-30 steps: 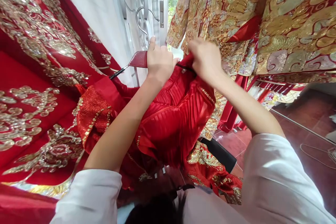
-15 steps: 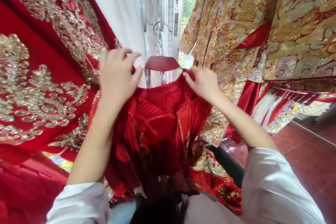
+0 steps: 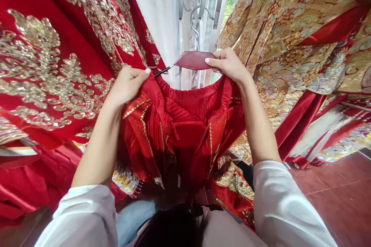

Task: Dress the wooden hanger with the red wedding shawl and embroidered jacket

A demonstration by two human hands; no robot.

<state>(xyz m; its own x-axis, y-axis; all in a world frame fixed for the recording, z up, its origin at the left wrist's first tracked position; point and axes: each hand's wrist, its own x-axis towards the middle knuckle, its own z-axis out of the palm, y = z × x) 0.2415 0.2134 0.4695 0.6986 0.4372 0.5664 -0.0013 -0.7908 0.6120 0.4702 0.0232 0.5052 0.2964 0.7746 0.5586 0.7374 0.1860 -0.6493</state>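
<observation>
A red pleated skirt (image 3: 185, 131) with gold-trimmed panels hangs from a dark red hanger (image 3: 193, 60) with a metal hook. My left hand (image 3: 127, 85) is closed on the left end of the skirt's waistband, by the hanger's black clip arm. My right hand (image 3: 227, 65) is closed on the right end of the waistband, its fingertips against the hanger's body. The skirt's lower part falls out of sight behind my head.
A red garment with heavy gold and silver embroidery (image 3: 55, 69) hangs close on the left. Gold brocade robes (image 3: 301, 42) hang on the right. A white door with a metal handle (image 3: 218, 7) stands behind the hanger. Dark red floor tiles (image 3: 342, 197) lie at the lower right.
My left hand left the hanger, swung out to the left and closed on the waistband's left end. My right hand shifted up to the hanger. The waistband now spreads wide between both hands.
</observation>
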